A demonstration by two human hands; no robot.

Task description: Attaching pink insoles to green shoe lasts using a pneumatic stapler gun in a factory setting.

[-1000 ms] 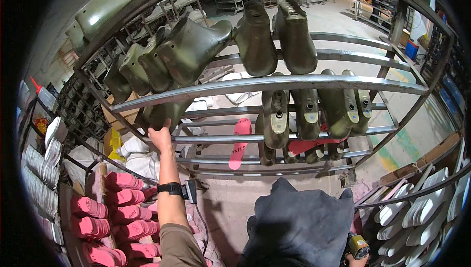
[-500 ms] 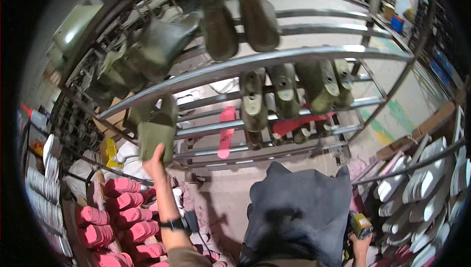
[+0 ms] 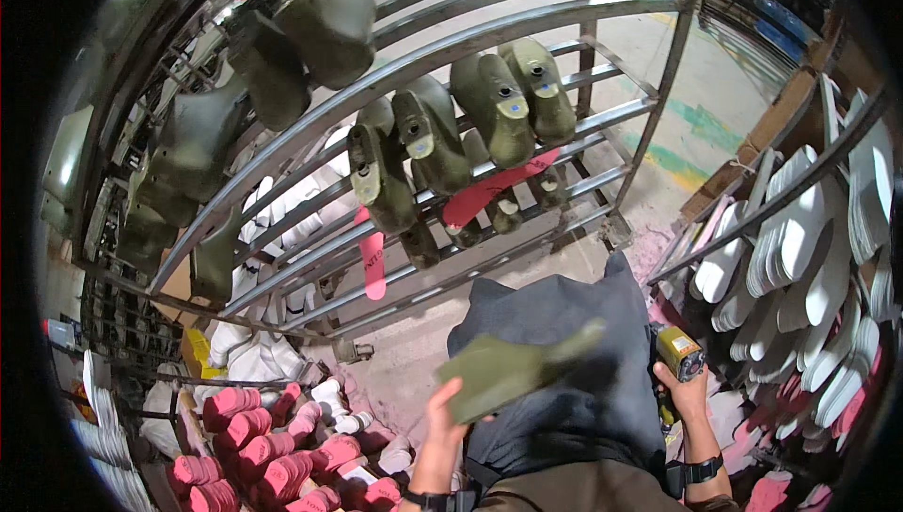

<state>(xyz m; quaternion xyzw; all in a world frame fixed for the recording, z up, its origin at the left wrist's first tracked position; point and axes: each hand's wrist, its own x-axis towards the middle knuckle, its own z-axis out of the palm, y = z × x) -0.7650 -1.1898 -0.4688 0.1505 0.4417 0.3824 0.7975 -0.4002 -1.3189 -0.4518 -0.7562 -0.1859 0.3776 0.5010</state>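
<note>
My left hand [image 3: 444,420] grips an olive-green shoe last [image 3: 499,369] by its broad end. The last lies sideways over the dark apron [image 3: 555,437] on my lap, its narrow end blurred and pointing right. At my right side, my right hand [image 3: 691,393] is closed around a yellow-and-black handheld power tool [image 3: 679,352]; much of its body is hidden beside the apron. In front stands a metal rack [image 3: 527,34], with several more green lasts [image 3: 435,141] on its bars. Two pink insoles [image 3: 373,263] hang among them.
Stacks of pink insoles [image 3: 282,470] fill the lower left, near white cloth bundles [image 3: 249,347]. Along the right, white insoles [image 3: 800,230] stand in bunches behind a curved metal bar [image 3: 743,230]. More lasts [image 3: 324,32] sit on the rack's upper bars.
My left hand has brought the green last from the rack's left side down and right, over the apron. My right hand still holds the power tool, turned slightly. The view has shifted right.
</note>
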